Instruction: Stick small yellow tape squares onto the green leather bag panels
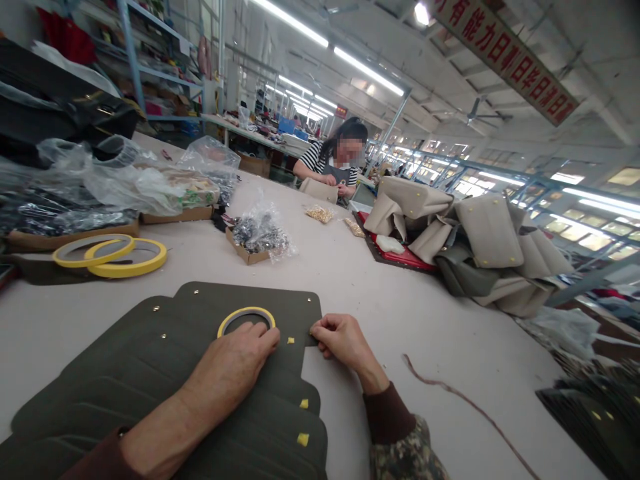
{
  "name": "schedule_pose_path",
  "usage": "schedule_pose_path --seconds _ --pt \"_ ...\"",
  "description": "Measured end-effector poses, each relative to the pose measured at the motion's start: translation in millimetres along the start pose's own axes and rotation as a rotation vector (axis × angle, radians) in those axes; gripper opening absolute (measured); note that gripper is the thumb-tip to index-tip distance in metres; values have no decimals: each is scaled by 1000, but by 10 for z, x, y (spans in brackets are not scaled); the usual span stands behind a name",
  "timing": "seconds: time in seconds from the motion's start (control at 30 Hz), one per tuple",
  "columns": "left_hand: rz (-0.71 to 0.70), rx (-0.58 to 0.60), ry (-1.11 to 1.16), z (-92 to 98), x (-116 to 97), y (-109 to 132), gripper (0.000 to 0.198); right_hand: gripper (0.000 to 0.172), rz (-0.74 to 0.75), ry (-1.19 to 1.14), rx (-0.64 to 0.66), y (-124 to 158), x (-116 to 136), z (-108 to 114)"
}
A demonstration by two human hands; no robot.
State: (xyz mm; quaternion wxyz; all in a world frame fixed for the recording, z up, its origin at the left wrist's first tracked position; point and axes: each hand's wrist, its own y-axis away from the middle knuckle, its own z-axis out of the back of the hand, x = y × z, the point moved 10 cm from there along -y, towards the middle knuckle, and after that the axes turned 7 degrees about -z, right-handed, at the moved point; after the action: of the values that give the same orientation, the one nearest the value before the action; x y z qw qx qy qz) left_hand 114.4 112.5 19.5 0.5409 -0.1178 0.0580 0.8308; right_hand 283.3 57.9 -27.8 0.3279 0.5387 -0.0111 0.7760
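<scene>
Dark green panels [135,373] with small metal studs lie overlapped in a stack in front of me. My left hand [240,363] rests on the stack with its fingers closed on the near side of a roll of yellow tape [231,320]. Small yellow tape pieces [303,440] stick to the panels near their right edges. At the right edge of the top panel [295,303], my right hand [345,340] is closed in a pinch. Whatever lies between its thumb and finger is too small to make out.
Two more yellow tape rolls [127,257] lie at left, near plastic-wrapped parts [140,187]. A small open box [247,253] stands beyond the panels. Beige bag pieces [487,233] are heaped at right, and a brown cord [465,393] curves nearby. A co-worker [335,157] sits opposite.
</scene>
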Motion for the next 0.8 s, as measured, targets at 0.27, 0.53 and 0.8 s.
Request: schedule_pose_path --seconds 0.27,0.53,0.8 --pt "9 15 16 -34 18 13 21 10 63 151 -86 3 67 -6" --pt "2 7 26 -25 29 9 20 13 -22 93 -102 43 -33 114" --pt "-2 14 74 -57 54 17 20 16 239 259 -189 197 176 88"
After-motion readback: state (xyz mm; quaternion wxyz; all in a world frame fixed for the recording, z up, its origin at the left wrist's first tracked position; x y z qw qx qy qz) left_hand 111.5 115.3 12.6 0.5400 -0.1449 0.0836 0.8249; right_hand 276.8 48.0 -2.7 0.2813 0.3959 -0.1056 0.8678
